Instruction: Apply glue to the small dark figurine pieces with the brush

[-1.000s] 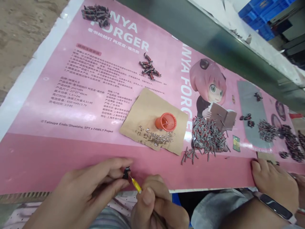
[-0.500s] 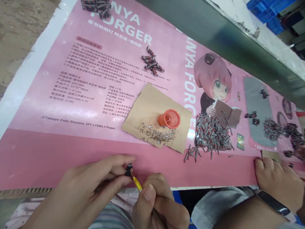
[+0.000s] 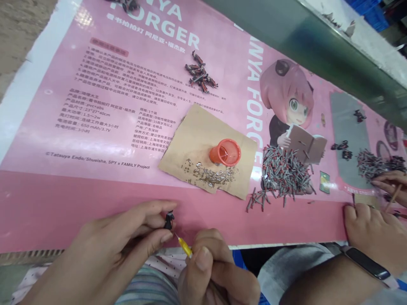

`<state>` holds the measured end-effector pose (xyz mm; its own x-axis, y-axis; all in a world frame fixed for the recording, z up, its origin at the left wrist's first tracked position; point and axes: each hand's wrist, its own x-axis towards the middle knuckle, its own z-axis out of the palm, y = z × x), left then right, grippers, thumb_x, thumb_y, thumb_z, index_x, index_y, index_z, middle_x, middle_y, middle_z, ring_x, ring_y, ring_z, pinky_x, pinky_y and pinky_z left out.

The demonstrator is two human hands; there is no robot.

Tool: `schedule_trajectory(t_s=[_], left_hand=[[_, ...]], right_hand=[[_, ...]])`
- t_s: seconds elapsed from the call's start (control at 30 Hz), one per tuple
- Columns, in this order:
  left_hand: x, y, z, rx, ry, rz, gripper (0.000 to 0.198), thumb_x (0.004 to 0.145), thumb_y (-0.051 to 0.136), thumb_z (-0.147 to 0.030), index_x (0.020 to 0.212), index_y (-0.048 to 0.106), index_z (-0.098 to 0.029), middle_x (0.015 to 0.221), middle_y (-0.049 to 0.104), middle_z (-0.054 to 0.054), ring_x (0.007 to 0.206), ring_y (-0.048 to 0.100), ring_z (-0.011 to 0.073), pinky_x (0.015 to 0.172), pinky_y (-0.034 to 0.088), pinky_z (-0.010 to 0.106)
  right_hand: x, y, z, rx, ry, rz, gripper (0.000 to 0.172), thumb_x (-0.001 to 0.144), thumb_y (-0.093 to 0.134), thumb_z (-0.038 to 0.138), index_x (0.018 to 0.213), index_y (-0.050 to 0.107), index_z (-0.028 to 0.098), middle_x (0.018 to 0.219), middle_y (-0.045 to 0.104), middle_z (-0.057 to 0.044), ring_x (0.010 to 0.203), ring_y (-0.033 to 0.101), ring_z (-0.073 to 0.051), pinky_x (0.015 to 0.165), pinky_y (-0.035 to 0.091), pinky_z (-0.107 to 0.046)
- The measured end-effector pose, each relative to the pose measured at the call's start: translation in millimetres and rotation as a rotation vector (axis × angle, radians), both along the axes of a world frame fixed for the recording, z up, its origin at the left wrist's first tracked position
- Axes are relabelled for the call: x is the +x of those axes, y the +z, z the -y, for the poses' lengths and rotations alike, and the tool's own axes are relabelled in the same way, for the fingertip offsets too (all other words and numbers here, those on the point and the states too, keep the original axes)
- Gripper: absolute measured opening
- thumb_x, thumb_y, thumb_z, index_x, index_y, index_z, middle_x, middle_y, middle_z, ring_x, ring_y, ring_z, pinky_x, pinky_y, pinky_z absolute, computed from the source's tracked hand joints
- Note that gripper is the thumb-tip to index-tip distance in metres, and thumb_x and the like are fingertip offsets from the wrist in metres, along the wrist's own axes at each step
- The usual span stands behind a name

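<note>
Black part pinched in left hand fingers, screwdriver tip touching.

This is a small workshop: a long work table wears a pink poster, with heaps of tiny metal parts and blue crates behind.

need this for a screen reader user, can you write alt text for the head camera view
The person's left hand pinches a small black part while the right hand holds a yellow-tipped tool to it, above a pink printed sheet. Beyond lie a cardboard scrap with an orange cap and tiny metal bits, and a pile of grey-red pins; a co-worker's hands work at right.
</note>
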<state>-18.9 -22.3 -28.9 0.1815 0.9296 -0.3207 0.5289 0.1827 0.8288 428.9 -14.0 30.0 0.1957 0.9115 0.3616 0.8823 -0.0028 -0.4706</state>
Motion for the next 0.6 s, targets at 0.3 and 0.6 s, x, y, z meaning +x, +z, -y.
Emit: schedule_trajectory(t_s=[0.3,0.6], left_hand=[[11.3,-14.5,13.1,0.022,-0.052,-0.075,0.062,0.109,0.055,-0.080,0.090,0.091,-0.034,0.075,0.090,-0.005,0.103,0.097,0.0263,0.068,0.069,0.013],[11.2,-9.7,17.5,-0.027,-0.116,-0.041,0.073,0.112,0.045,-0.082,0.082,0.087,-0.031,0.079,0.092,-0.008,0.109,0.095,0.0260,0.065,0.063,0.008]], right_hand=[[-41.7,9.5,-5.5,0.005,0.130,-0.190,0.050,0.114,0.078,0.044,0.072,0.061,0.023,0.063,0.050,0.007,0.052,0.040,-0.007,0.047,0.033,-0.020],[-240.6,-66.0,54.3,-0.103,0.219,-0.381,0.041,0.114,0.080,0.049,0.147,0.075,0.025,0.153,0.076,-0.012,0.128,0.078,-0.029,0.108,0.072,-0.052]])
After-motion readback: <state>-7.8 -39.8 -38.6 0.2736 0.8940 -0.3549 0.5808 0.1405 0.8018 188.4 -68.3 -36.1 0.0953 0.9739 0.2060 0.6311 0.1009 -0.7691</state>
